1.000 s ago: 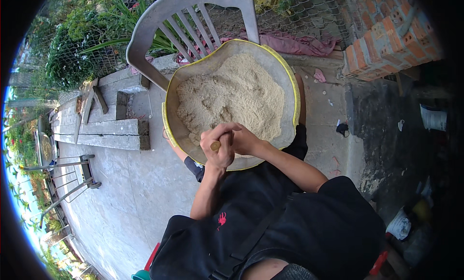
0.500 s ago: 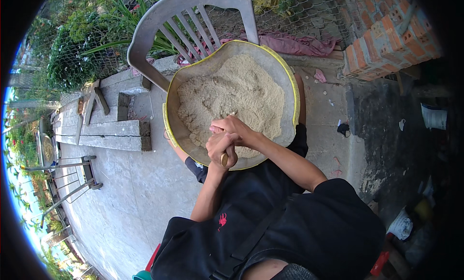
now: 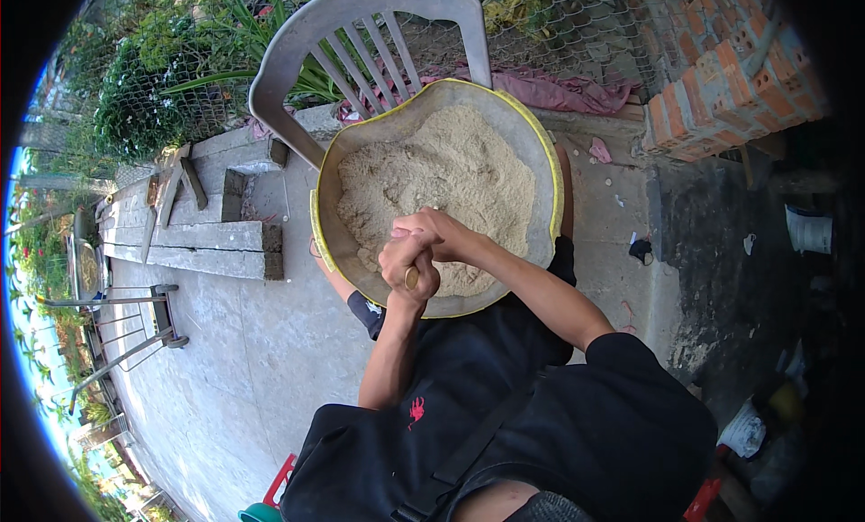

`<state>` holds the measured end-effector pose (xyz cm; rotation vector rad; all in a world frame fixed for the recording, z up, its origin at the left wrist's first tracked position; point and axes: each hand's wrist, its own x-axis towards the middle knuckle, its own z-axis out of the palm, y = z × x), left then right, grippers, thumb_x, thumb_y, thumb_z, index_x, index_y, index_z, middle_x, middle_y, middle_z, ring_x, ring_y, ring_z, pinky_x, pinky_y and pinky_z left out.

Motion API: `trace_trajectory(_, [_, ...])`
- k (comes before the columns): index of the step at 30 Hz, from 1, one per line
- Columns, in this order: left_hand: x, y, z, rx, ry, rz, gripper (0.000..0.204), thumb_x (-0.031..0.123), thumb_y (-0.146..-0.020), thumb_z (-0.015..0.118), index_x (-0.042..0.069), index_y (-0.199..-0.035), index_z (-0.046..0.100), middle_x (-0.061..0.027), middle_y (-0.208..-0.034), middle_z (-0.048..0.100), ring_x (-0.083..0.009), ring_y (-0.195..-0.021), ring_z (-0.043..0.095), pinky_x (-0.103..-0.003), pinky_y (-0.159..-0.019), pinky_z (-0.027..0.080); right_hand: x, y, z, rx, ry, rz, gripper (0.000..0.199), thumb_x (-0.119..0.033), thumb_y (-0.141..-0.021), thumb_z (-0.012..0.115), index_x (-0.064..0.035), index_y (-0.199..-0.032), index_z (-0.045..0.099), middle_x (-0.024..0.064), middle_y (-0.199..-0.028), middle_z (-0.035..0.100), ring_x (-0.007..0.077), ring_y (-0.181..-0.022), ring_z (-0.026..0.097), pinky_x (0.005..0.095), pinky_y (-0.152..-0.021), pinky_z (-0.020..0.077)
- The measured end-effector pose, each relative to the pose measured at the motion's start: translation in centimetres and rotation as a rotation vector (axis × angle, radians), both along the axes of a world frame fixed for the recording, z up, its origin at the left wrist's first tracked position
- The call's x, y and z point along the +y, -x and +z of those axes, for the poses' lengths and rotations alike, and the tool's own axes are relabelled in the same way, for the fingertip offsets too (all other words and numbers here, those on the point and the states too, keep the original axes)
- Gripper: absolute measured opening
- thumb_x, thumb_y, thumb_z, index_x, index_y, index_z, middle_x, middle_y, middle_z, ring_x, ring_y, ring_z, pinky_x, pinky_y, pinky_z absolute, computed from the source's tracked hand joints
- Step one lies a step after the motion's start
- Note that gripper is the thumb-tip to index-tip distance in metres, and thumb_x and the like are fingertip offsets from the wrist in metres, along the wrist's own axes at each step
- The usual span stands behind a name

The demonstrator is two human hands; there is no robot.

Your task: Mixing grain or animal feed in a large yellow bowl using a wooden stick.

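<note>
Both hands meet over the near rim of a wide, shallow basin (image 3: 541, 161), which serves here as the landmark. The left hand (image 3: 407, 268) is closed in a fist around a wooden stick (image 3: 411, 279), whose round butt end shows just below the curled fingers, and the right hand (image 3: 441, 233) wraps over the top of the same stick, fingers closed. The lower end of the stick is hidden behind the hands. The stick looks stiff, light and dry enough to grip firmly near its upper end, where both hands already sit. The basin holds a heap of pale, coarse, crumbly meal (image 3: 450, 175) that fills most of it; loose stuff like this would shift and spill easily. Behind the basin stands a grey plastic chair (image 3: 360, 35); left of the basin lie concrete slabs (image 3: 189, 242).
</note>
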<state>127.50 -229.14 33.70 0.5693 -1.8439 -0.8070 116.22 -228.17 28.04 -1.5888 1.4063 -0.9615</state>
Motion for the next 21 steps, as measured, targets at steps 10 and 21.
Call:
trace_trajectory(10, [1.8, -0.9, -0.4, 0.030, 0.092, -0.118, 0.018, -0.014, -0.072, 0.047, -0.002, -0.071, 0.061, -0.0087, -0.054, 0.052, -0.0205, -0.043, 0.052, -0.030, -0.045, 0.040, 1.2, -0.2, -0.5, 0.061, 0.039, 0.083, 0.012, -0.014, -0.082, 0.057, -0.0017, -0.078, 0.057, 0.0202, -0.071, 0.062, 0.0423, -0.074, 0.061, 0.0502, -0.063, 0.0473])
trace_trajectory(21, [-1.2, 0.1, 0.4, 0.103, -0.218, 0.036, 0.024, -0.010, -0.082, 0.042, -0.002, -0.073, 0.063, -0.0049, -0.050, 0.048, -0.0110, -0.041, 0.045, -0.025, -0.043, 0.035, -0.2, -0.9, 0.3, 0.031, -0.072, -0.003, 0.009, -0.008, -0.077, 0.057, -0.0002, -0.080, 0.059, 0.0222, -0.077, 0.064, 0.0430, -0.078, 0.062, 0.0487, -0.065, 0.0486])
